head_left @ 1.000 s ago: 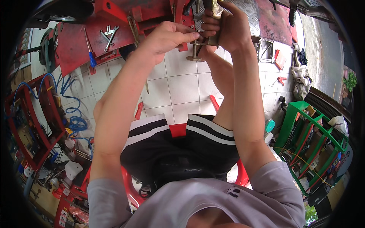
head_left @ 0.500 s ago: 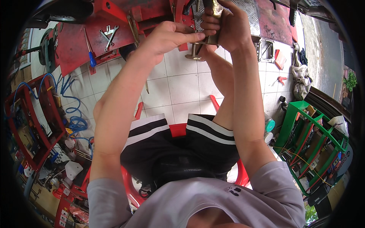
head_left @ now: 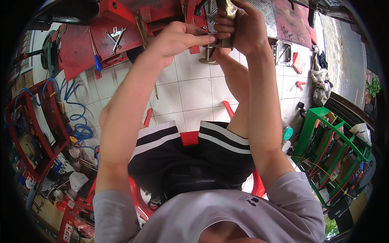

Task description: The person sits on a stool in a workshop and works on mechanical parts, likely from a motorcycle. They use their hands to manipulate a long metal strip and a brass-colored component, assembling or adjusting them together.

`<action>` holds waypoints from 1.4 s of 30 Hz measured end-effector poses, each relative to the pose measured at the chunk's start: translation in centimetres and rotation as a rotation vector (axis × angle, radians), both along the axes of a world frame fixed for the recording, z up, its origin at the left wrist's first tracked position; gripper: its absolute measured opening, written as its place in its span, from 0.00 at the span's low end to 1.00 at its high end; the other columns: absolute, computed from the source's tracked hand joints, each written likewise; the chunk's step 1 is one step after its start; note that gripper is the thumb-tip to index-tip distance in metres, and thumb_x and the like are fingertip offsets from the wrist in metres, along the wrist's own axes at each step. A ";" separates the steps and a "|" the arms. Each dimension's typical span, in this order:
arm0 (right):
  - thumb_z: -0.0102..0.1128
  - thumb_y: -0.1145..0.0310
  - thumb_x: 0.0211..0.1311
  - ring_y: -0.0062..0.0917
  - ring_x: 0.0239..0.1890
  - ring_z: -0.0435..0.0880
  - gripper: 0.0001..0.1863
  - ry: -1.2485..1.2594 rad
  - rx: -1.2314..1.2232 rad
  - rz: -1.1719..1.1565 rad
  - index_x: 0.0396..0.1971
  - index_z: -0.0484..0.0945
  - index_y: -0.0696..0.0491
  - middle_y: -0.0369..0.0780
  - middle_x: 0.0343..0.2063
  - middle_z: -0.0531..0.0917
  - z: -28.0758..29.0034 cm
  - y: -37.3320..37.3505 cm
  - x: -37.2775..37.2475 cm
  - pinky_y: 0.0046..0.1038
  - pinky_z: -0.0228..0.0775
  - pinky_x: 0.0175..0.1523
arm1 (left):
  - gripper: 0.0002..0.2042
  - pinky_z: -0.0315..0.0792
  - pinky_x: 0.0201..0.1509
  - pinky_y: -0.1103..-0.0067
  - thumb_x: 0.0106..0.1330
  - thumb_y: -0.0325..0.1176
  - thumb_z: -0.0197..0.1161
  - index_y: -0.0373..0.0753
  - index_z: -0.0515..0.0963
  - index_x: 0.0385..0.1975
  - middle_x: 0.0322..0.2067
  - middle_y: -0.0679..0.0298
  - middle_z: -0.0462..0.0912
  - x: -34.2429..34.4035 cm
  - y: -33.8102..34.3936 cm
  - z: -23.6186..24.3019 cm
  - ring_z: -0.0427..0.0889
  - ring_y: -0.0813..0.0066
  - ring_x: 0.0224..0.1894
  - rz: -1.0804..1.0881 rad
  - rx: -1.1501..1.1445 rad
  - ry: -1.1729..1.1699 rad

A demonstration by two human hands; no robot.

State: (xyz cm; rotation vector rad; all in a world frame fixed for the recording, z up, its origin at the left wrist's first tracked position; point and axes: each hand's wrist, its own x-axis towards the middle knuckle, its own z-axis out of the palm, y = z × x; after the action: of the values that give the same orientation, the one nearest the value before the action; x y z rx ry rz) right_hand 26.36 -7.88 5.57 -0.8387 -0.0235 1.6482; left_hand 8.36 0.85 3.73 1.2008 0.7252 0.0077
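Note:
At the top of the head view, just past my knees, both hands meet over a metal workpiece. My right hand (head_left: 249,30) is closed, its fingers curled round a brass-coloured metal piece (head_left: 231,9). From the left, my left hand (head_left: 180,38) reaches in with thumb and fingers pinched together against the edge of a dull grey metal part (head_left: 227,41). What the pinch holds is too small to make out. Below the fingertips hangs a short metal stem with a round flat foot (head_left: 207,60). The upper end of the work is cut off by the frame.
A red metal bench (head_left: 77,50) spans the top, bearing spanners (head_left: 117,40) and a blue-handled screwdriver (head_left: 97,62). Blue coiled hose (head_left: 83,131) and a red rack (head_left: 60,121) stand left. At right are a green rack (head_left: 320,152), red pliers (head_left: 300,84) and a cloth (head_left: 321,87).
My left hand has drawn back very slightly to the left. The round metal foot sits a touch farther right. My right hand keeps its grip and place.

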 end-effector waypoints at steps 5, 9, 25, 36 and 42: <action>0.44 0.50 0.65 0.18 0.18 0.59 0.20 -0.051 -0.018 -0.019 0.20 0.68 0.50 0.31 0.17 0.64 0.1 0.0 -0.2 0.22 0.52 0.25 | 0.19 0.64 0.53 0.77 0.51 0.43 0.76 0.36 0.82 0.36 0.36 0.63 0.84 0.0 0.0 0.1 0.77 0.74 0.43 -0.001 -0.017 0.031; 0.44 0.50 0.65 0.19 0.18 0.59 0.20 -0.049 -0.017 -0.019 0.20 0.68 0.50 0.31 0.17 0.64 0.1 0.1 -0.2 0.23 0.52 0.25 | 0.19 0.64 0.51 0.76 0.51 0.44 0.76 0.37 0.83 0.35 0.34 0.64 0.84 -0.1 0.0 -0.2 0.77 0.75 0.42 -0.021 0.049 0.006; 0.45 0.50 0.64 0.18 0.18 0.58 0.20 -0.074 -0.037 -0.013 0.20 0.67 0.49 0.30 0.16 0.62 0.2 0.1 -0.2 0.23 0.51 0.25 | 0.18 0.61 0.58 0.74 0.57 0.44 0.71 0.42 0.83 0.44 0.40 0.69 0.84 -0.5 0.4 -0.2 0.75 0.78 0.48 -0.057 0.049 0.055; 0.45 0.48 0.62 0.20 0.18 0.58 0.21 -0.079 -0.030 0.001 0.19 0.67 0.50 0.31 0.16 0.63 0.2 0.0 -0.2 0.24 0.50 0.25 | 0.17 0.67 0.44 0.79 0.51 0.40 0.77 0.36 0.83 0.35 0.33 0.64 0.83 0.0 -0.2 0.2 0.77 0.78 0.38 0.006 0.113 0.005; 0.50 0.47 0.57 0.19 0.17 0.57 0.20 -0.142 -0.030 -0.062 0.20 0.67 0.50 0.31 0.15 0.62 0.9 -0.3 -0.9 0.24 0.47 0.23 | 0.18 0.62 0.60 0.74 0.56 0.37 0.72 0.37 0.82 0.44 0.40 0.65 0.84 0.0 0.2 0.3 0.77 0.76 0.48 -0.043 0.078 -0.063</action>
State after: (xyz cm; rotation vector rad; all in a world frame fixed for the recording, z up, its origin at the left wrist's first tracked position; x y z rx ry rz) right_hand 25.41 -8.18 6.47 -0.9696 -0.0710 1.5321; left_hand 8.38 1.07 4.01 1.2851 0.6492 0.0381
